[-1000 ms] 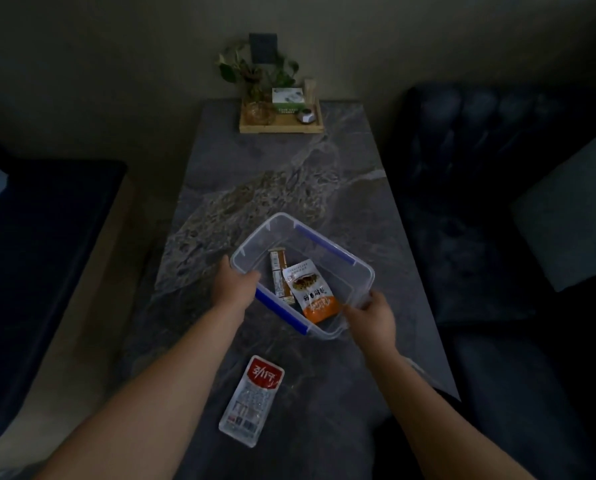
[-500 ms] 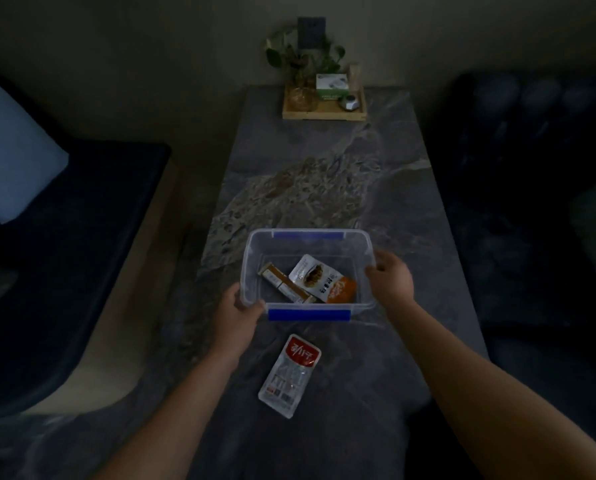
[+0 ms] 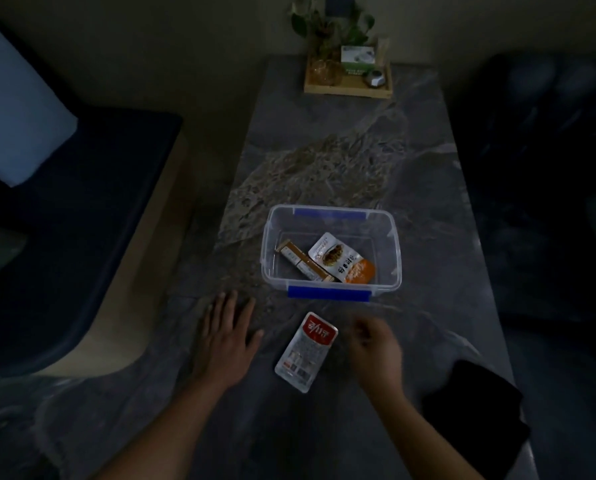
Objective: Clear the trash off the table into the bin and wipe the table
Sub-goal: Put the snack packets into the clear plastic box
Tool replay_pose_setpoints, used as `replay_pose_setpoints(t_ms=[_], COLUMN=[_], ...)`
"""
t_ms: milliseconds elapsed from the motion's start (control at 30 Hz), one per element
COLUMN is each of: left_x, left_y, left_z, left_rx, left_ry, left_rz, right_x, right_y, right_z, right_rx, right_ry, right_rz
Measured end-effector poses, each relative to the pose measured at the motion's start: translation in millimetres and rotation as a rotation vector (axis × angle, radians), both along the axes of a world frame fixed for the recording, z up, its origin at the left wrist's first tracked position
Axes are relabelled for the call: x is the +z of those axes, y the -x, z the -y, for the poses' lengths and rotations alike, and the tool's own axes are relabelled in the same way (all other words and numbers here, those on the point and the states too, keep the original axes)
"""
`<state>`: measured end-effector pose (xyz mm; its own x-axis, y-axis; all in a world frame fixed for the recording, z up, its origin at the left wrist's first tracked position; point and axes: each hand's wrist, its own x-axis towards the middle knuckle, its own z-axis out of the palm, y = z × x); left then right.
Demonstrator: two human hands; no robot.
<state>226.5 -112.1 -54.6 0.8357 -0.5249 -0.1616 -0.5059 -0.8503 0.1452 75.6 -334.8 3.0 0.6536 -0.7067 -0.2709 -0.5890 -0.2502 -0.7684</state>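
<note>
A clear plastic bin with blue clips stands on the grey marble table. Inside it lie an orange-and-white snack pouch and a long brown wrapper. A white packet with a red top lies flat on the table just in front of the bin. My left hand rests flat on the table left of the packet, fingers spread. My right hand hovers just right of the packet, blurred, fingers curled and holding nothing. A black cloth lies at the table's near right edge.
A wooden tray with a plant, a small box and a jar sits at the table's far end. A dark bench with a pale cushion runs along the left. A dark sofa stands on the right.
Both hands have let go of the bin and drawn back toward me. The bin now stands square on the table. My right hand has come close to the red-topped packet.
</note>
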Motion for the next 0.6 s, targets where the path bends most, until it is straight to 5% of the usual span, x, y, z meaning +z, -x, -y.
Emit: replay_pose_setpoints(t_ms=[100,233,600], left_x=[-6,-14,-25], left_y=[-2,-17,-25], left_z=[-3,-14,-19], left_rx=[0.001,-0.028,-0.124], left_ry=[0.019,0.038,0.038], left_rz=[0.013,0.006,0.093], right_x=[-4,-8,-16], right_y=[-13,-28,-33], right_z=[-12,-18,-8], right_rx=[0.347,0.510,0.475], right_ry=[0.159,0.290,0.399], right_rz=[-0.169,-0.283,-0.362])
